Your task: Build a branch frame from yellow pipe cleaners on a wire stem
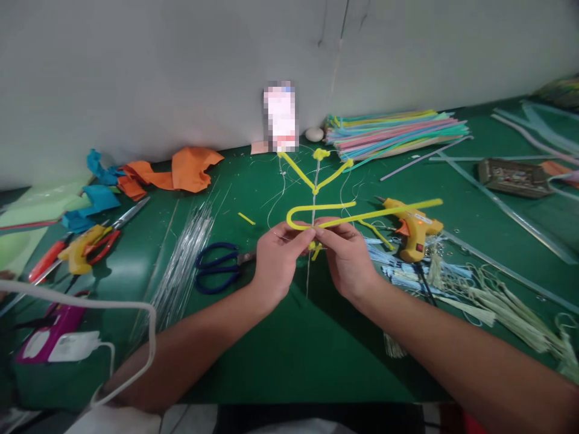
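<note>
My left hand point(281, 253) and my right hand point(348, 256) meet over the middle of the table, thumbs close together. Between them they pinch a yellow pipe cleaner point(384, 213), bent into a hook on the left, its long end pointing right. It crosses a thin upright wire stem point(313, 208). Higher on that stem, yellow pipe-cleaner branches point(298, 170) fork into a V with small knotted tips. More short yellow pieces point(318, 248) show just below my thumbs. Fingers behind the stem are partly hidden. Navy-handled scissors point(217, 268) lie beside my left hand.
A yellow glue gun point(414, 232) and pale tassels point(488, 295) lie right; pipe cleaners point(393, 134) are bundled behind. Left are loose wires point(183, 259), another yellow glue gun point(81, 250), orange crepe paper point(194, 169) and a white cable point(152, 331). A phone point(280, 117) leans against the wall.
</note>
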Demonstrator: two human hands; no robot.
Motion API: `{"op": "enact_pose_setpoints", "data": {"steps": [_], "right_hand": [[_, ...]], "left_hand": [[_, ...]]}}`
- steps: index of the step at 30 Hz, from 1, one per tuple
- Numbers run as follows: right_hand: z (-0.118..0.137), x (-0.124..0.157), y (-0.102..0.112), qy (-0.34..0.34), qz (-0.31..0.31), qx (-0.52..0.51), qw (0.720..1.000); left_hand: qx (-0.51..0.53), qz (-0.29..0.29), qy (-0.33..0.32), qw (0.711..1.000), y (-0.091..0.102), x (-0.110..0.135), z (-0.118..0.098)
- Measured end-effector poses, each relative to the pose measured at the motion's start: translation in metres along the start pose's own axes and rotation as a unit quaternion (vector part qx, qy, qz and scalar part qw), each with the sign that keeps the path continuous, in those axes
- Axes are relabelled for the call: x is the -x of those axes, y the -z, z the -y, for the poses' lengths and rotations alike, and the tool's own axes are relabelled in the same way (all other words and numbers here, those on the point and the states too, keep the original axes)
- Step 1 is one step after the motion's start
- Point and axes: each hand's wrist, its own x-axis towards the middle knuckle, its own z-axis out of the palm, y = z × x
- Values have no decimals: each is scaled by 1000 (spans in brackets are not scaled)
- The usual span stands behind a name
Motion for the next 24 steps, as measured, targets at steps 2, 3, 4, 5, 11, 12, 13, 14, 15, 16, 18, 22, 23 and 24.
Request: {"op": "enact_pose_setpoints", "data": {"steps": [2, 3, 4, 5, 11, 12, 13, 14, 15, 16, 18, 22, 23, 24], "right_hand": [[-1, 0, 0, 3, -4, 3, 1000], [-1, 0, 0, 4, -4, 6, 1000], [-1, 0, 0, 3, -6, 10, 1000], [-1, 0, 0, 3, -9, 12, 1000], [-3, 1, 2, -2, -8, 10, 1000], [-3, 2, 2, -1, -6, 10, 1000], [-3, 2, 2, 2, -6, 11, 1000], [-3, 2, 2, 7, -7, 13, 1000], [-3, 2, 2, 12, -9, 16, 1000], [-3, 3, 2, 17, -12, 19, 1000], [-2, 3, 1, 24, -19, 24, 999], [-1, 4, 0, 32, -24, 24, 999], [-1, 4, 0, 35, -22, 23, 999], [-1, 4, 0, 37, -20, 22, 999]], "left_hand": [[-2, -3, -9, 1000, 0, -1, 1], [-4, -5, -13, 1000, 1, -1, 1], [-5, -6, -15, 1000, 1, -1, 1], [-6, -8, -16, 1000, 1, -1, 2], [3, -24, -17, 1000, 1, -2, 2], [5, -24, -20, 999, 2, -2, 2], [5, -25, -24, 999, 2, -2, 2], [4, -26, -28, 999, 3, -2, 3], [1, -26, -31, 999, 3, -2, 3], [-1, -25, -32, 999, 3, -2, 3], [-1, -19, -34, 999, 4, -2, 3], [-8, 2, -35, 999, 6, -1, 3], [-11, 5, -33, 999, 6, 0, 2], [-14, 6, -30, 999, 6, 0, 2]]}}
